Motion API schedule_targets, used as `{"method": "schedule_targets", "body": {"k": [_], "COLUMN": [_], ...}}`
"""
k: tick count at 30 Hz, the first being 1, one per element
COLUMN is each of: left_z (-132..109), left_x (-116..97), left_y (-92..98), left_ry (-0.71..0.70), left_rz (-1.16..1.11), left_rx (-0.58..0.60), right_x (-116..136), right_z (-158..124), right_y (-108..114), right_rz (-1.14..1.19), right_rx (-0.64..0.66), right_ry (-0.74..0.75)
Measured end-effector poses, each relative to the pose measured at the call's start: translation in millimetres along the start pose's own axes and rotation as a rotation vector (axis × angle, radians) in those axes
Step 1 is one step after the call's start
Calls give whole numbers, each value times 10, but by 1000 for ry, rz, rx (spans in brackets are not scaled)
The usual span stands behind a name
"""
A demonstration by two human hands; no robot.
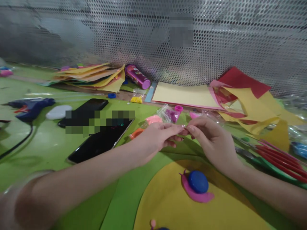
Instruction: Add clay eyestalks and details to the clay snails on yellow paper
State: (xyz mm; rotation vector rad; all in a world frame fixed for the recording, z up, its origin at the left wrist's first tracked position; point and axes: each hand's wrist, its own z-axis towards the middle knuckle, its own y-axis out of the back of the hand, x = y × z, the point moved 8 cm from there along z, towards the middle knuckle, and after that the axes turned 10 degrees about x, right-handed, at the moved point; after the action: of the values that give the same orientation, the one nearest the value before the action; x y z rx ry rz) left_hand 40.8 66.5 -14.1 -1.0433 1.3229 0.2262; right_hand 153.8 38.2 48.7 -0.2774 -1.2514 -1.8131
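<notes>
My left hand (165,135) and my right hand (211,140) meet fingertip to fingertip over the green table. Both are closed in a pinch, and whatever lies between the fingers is too small to make out. Below them is a yellow paper circle (230,204) on green paper. On it lies a snail shape with a pink body (199,198) and a blue bottle cap (198,181) as its shell. Part of a second blue-and-pink figure shows at the bottom edge. Just behind my hands are small bags of pink clay (153,119) and purple clay (173,115).
Two black phones (100,143) and a blue glue gun (31,107) lie at left. Red-handled scissors (278,159) are at right. Paper sheets (184,94), a purple tube (137,76) and yellow scraps (266,105) line the perforated metal wall (144,38).
</notes>
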Motion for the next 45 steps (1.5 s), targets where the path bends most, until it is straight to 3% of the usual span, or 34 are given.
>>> {"method": "schedule_targets", "body": {"k": [16, 26, 39, 45], "left_z": [10, 6, 14, 58], "left_x": [-20, 13, -20, -7], "left_y": [50, 108, 89, 72], "left_ry": [-23, 11, -25, -23], "left_rz": [-3, -52, -36, -98], "left_rx": [-29, -107, -40, -12], "right_x": [38, 15, -31, -13], "right_z": [-3, 16, -3, -6], "right_y": [-9, -1, -19, -3], "right_rz": [-28, -74, 55, -1], "right_rx": [-4, -12, -16, -37], "right_ry": [2, -1, -20, -4]}}
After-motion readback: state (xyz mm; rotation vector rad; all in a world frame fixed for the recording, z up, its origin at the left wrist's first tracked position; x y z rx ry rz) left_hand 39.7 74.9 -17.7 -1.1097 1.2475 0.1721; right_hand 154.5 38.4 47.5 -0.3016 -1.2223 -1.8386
